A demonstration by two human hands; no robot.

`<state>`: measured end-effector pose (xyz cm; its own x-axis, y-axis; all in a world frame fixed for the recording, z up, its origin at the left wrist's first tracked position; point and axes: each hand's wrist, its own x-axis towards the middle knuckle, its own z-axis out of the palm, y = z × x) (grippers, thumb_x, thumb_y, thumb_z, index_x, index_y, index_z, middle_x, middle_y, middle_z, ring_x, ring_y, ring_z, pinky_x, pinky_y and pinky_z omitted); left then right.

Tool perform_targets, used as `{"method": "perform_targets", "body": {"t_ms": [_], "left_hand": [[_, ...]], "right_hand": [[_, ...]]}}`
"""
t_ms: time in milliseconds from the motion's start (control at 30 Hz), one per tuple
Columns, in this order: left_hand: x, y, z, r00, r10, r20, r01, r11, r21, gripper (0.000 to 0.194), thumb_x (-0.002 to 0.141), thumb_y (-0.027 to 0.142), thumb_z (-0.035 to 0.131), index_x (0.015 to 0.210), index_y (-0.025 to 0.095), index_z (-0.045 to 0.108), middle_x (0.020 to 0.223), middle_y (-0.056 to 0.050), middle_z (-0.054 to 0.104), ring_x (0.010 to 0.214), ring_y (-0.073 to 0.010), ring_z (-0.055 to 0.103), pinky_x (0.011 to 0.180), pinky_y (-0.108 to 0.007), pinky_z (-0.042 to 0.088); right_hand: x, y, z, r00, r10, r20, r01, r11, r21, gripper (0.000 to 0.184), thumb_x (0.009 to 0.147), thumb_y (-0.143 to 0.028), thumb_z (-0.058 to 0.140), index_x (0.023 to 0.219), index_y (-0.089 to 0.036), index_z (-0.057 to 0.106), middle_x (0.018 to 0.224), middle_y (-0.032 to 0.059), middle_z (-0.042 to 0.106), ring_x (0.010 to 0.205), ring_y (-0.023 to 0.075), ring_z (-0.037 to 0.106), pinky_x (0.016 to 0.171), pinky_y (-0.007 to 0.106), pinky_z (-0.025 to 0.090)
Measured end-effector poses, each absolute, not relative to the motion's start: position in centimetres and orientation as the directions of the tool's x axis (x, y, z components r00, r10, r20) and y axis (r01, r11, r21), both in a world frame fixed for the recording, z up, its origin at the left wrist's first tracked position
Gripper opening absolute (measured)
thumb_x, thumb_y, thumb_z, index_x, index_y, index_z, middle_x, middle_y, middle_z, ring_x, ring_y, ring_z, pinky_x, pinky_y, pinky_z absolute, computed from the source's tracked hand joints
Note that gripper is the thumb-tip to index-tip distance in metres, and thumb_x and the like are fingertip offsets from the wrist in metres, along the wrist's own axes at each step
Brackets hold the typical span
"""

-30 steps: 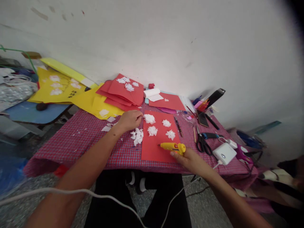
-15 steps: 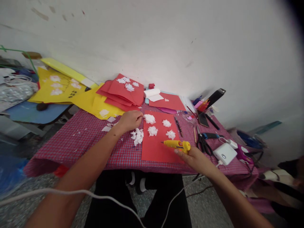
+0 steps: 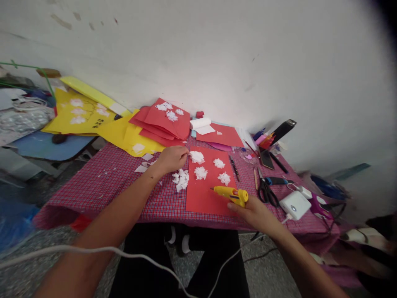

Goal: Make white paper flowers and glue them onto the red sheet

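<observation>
A red paper sheet (image 3: 203, 194) lies on the checked tablecloth (image 3: 102, 182) with several white paper flowers on it. My left hand (image 3: 170, 159) rests at the sheet's far left corner, fingers pinched on one white paper flower (image 3: 196, 157). A small heap of loose white flowers (image 3: 180, 179) lies just below that hand. My right hand (image 3: 252, 209) grips a yellow glue gun (image 3: 231, 193) over the sheet's near right part, its nozzle pointing left.
Stacked red sheets (image 3: 166, 120) and yellow sheets (image 3: 124, 132) lie at the back left. Black scissors (image 3: 265, 189), a white power adapter (image 3: 294, 204), pens and a dark phone (image 3: 266, 157) sit at the right. White cables (image 3: 130, 256) hang in front of me.
The right hand moved the glue gun a little to the right and toward me. The left hand has stayed pinched on the white flower. The view shifted slightly.
</observation>
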<state>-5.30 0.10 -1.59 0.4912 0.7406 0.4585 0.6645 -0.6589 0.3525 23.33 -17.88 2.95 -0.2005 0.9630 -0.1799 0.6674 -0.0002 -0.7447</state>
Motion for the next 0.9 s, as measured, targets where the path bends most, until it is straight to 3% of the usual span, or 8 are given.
{"method": "perform_targets", "body": {"t_ms": [133, 267, 400, 533, 700, 900], "left_hand": [[-5.3, 0.1, -1.3, 0.468, 0.743, 0.478, 0.621, -0.661, 0.420, 0.024, 0.087, 0.021, 0.045, 0.091, 0.019, 0.069, 0.092, -0.006, 0.071, 0.085, -0.0202, 0.062, 0.076, -0.032, 0.045], [-5.3, 0.1, -1.1, 0.429, 0.754, 0.498, 0.575, -0.653, 0.493, 0.023, 0.086, 0.019, 0.046, 0.091, 0.019, 0.069, 0.090, -0.004, 0.072, 0.082, -0.0182, 0.063, 0.071, -0.029, 0.044], [-5.3, 0.2, -1.2, 0.426, 0.755, 0.498, 0.553, -0.653, 0.517, 0.023, 0.086, 0.019, 0.047, 0.091, 0.020, 0.069, 0.092, -0.004, 0.072, 0.083, -0.0180, 0.064, 0.072, -0.029, 0.044], [-5.3, 0.3, -1.4, 0.427, 0.765, 0.483, 0.559, -0.643, 0.524, 0.023, 0.086, 0.020, 0.047, 0.091, 0.020, 0.070, 0.093, -0.004, 0.073, 0.083, -0.0183, 0.064, 0.072, -0.030, 0.045], [-5.3, 0.3, -1.4, 0.432, 0.765, 0.478, 0.559, -0.643, 0.523, 0.025, 0.086, 0.020, 0.047, 0.094, 0.020, 0.071, 0.094, -0.005, 0.073, 0.084, -0.0190, 0.064, 0.075, -0.030, 0.046], [-5.3, 0.3, -1.4, 0.447, 0.770, 0.455, 0.573, -0.637, 0.515, 0.027, 0.086, 0.023, 0.046, 0.095, 0.020, 0.072, 0.094, -0.006, 0.073, 0.085, -0.0200, 0.065, 0.075, -0.031, 0.047]], "right_hand": [[24.0, -17.9, 2.4, -0.011, 0.960, -0.281, 0.571, -0.225, -0.790, 0.036, 0.080, -0.046, 0.064, 0.096, -0.015, 0.066, 0.062, 0.0006, 0.060, 0.052, 0.0144, 0.053, 0.049, 0.025, 0.041], [25.7, -17.3, 1.2, 0.130, 0.936, -0.326, 0.372, -0.351, -0.859, 0.035, 0.073, -0.048, 0.071, 0.068, -0.016, 0.058, 0.055, 0.0006, 0.058, 0.045, 0.0119, 0.049, 0.045, 0.024, 0.036], [27.5, -16.8, 0.3, 0.144, 0.934, -0.327, 0.190, -0.351, -0.917, 0.033, 0.070, -0.044, 0.075, 0.071, -0.015, 0.058, 0.057, -0.0002, 0.057, 0.047, 0.0116, 0.051, 0.045, 0.023, 0.035], [28.0, -16.9, 0.5, 0.155, 0.939, -0.308, 0.141, -0.330, -0.934, 0.030, 0.066, -0.034, 0.079, 0.075, -0.015, 0.058, 0.059, -0.0007, 0.059, 0.048, 0.0109, 0.053, 0.044, 0.021, 0.035], [29.5, -16.1, 0.1, 0.250, 0.938, -0.240, 0.033, -0.256, -0.966, 0.029, 0.067, -0.028, 0.079, 0.087, -0.017, 0.061, 0.068, 0.0009, 0.064, 0.053, 0.0111, 0.057, 0.048, 0.020, 0.046], [32.6, -12.6, -0.6, 0.342, 0.874, -0.344, 0.074, -0.390, -0.918, 0.019, 0.073, -0.030, 0.069, 0.085, -0.017, 0.062, 0.070, 0.0024, 0.064, 0.053, 0.0117, 0.056, 0.043, 0.021, 0.049]]}}
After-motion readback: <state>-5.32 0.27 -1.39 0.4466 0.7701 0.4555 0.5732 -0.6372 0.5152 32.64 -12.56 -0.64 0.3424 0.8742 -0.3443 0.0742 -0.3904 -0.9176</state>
